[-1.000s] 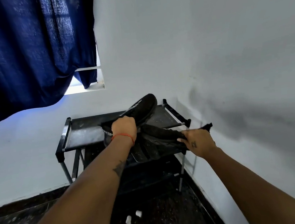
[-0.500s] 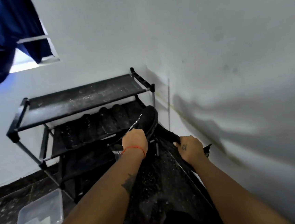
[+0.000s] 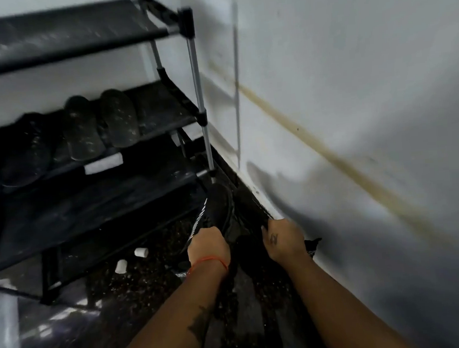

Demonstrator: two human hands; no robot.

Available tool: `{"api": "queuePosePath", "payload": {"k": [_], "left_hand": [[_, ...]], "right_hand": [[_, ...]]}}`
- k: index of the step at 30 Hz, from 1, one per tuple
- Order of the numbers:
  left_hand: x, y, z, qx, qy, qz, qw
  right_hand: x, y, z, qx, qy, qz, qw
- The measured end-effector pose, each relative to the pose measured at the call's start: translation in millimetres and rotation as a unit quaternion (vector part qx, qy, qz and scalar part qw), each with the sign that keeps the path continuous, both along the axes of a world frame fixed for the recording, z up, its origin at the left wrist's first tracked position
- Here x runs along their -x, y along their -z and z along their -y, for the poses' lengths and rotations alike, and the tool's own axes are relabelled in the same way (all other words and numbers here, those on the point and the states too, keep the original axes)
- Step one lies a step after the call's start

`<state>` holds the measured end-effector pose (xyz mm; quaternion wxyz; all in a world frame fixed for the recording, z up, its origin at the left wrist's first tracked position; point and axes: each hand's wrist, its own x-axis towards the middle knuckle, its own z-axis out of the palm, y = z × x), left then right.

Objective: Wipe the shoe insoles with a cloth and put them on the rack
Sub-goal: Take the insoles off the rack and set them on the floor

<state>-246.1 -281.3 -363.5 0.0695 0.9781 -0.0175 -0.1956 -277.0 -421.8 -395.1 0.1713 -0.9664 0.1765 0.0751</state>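
One black shoe [image 3: 220, 208] is gripped by the left hand [image 3: 208, 246], its partner [image 3: 251, 210] by the right hand [image 3: 284, 241], toes beyond both grips; insoles [image 3: 102, 124] are racked beyond. Shoes should be lowered level, grips kept firm.

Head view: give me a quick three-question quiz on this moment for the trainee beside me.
1. True or false: insoles already lie on the middle shelf of the rack.
2. What does the left hand grip? A) a black shoe B) a white cloth C) the rack post
3. Fill in: the right hand holds a second dark item close to the ___ on that side.

Key: 1 true. 2 A, the black shoe. 3 wall; blur hides what the dark item is.
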Motion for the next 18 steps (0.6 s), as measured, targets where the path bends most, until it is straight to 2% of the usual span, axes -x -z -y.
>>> {"api": "queuePosePath", "payload": {"k": [4,11,18], "left_hand": [[-13,59,10,0.003,-0.005,-0.030,1.000],[-20,136,18,0.006,-0.001,-0.063,0.998],[-14,151,19,0.039,-0.013,-0.098,0.994]], "right_hand": [[-13,62,-1,0.011,-0.004,-0.041,0.999],[-19,127,-7,0.089,-0.040,-0.061,0.993],[-16,143,-16,0.073,-0.078,-0.094,0.990]]}}
